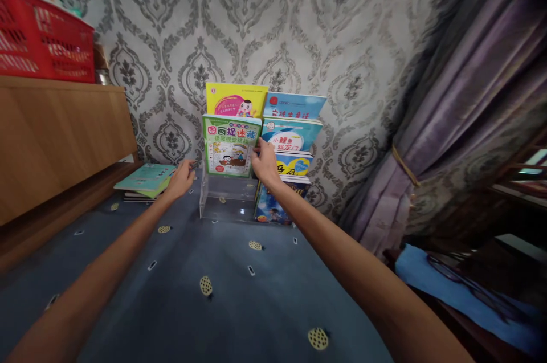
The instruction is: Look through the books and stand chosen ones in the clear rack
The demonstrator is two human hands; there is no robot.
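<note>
A clear acrylic book rack (226,209) stands on the blue patterned cloth against the wall, with picture books in tiers. My right hand (265,164) grips the right edge of a green-bordered picture book (231,149), which stands upright in the rack's left column. A yellow book (235,98) rises behind it. In the right column are a blue book (294,103), a teal book (293,134), a yellow-and-blue book (294,164) and a dark blue book (273,206). My left hand (182,179) hovers left of the rack, fingers loosely bent, with nothing visible in it.
A low stack of books (145,178) lies at the left, beside a wooden cabinet (60,141) bearing a red plastic basket (47,32). A tied purple curtain (410,163) hangs at the right. Glasses (470,283) rest on a blue cloth (419,266) at lower right.
</note>
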